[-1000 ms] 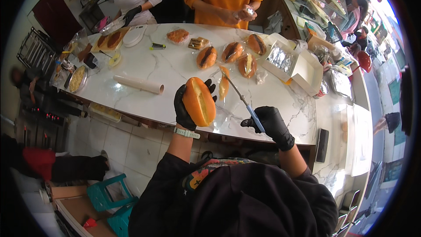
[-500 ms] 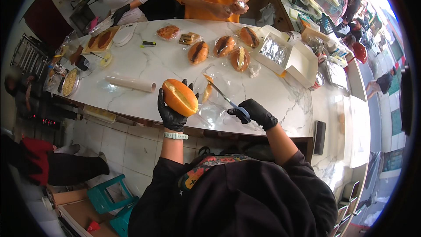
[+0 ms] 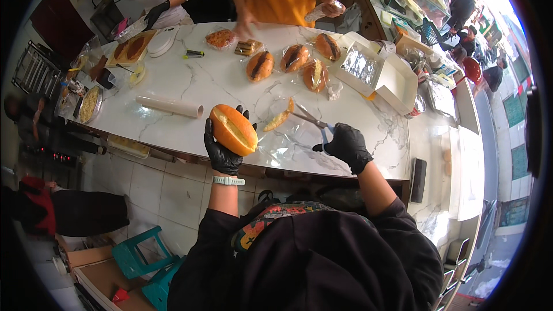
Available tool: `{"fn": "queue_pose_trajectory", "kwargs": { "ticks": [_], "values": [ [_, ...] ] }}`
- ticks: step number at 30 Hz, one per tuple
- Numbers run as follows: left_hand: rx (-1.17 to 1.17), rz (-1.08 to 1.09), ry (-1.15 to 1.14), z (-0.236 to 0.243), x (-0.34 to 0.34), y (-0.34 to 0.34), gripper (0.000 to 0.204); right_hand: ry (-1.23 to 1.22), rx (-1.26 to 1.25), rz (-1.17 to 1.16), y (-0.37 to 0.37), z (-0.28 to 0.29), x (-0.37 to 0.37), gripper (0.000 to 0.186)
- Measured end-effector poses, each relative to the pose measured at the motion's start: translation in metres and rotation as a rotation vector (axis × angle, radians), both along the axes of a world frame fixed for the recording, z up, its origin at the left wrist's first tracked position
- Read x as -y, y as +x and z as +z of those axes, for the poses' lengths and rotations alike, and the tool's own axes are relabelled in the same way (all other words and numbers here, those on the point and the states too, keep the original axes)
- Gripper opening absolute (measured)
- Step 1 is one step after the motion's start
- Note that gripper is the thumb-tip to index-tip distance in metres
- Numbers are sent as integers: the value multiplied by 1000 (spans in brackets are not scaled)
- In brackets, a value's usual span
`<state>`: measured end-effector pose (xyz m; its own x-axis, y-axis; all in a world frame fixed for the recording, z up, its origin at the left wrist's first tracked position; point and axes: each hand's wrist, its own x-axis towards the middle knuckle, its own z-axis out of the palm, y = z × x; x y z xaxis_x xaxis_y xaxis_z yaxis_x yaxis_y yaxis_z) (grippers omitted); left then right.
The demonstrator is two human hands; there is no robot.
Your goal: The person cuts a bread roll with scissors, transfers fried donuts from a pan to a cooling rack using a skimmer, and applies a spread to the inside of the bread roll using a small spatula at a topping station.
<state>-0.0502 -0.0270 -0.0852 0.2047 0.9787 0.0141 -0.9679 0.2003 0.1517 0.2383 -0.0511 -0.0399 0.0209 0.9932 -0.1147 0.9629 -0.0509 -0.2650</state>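
In our left hand, gloved in black [image 3: 223, 155], we held an oblong golden-brown bread roll [image 3: 233, 131], its pale lengthwise slit facing up. The roll rested across the palm, the thumb along its left side and the fingers curled around its far right side. Our black-gloved right hand [image 3: 349, 147] was closed around the handles of blue-handled metal scissors [image 3: 320, 123], their blades spread and pointing left. A thin, curved golden strip [image 3: 278, 120] lay between roll and blades, over the white marble-patterned counter [image 3: 222, 89]; we could not tell whether the blade tips touched it. Plastic-wrapped filled buns [image 3: 295, 59] sat farther off.
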Motion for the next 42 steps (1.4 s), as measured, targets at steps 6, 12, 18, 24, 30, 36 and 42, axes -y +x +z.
{"fn": "queue_pose_trajectory", "kwargs": {
  "ticks": [6, 12, 18, 24, 30, 36, 42],
  "values": [
    [1, -9, -20, 8, 6, 6, 53, 89, -157, -155, 23, -16, 18, 59],
    [-59, -114, -4, 11, 7, 24, 51, 63, -655, 32, -17, 12, 51, 40],
    [-43, -162, 7, 12, 3, 37, 50, -137, -418, 176, -55, 38, 48, 39],
    [-48, -161, -1, 8, 7, 40, 52, -77, -365, 230, -49, 19, 57, 15],
    [-18, -72, -15, 7, 6, 34, 54, -58, -584, 263, -30, 17, 65, 15],
    [3, 58, 0, -4, 6, -3, 59, 28, -240, -197, 3, -10, 41, 42],
    [0, 104, -35, -13, 21, -24, 57, 159, -155, -313, 50, -87, 43, 37]
  ]
}}
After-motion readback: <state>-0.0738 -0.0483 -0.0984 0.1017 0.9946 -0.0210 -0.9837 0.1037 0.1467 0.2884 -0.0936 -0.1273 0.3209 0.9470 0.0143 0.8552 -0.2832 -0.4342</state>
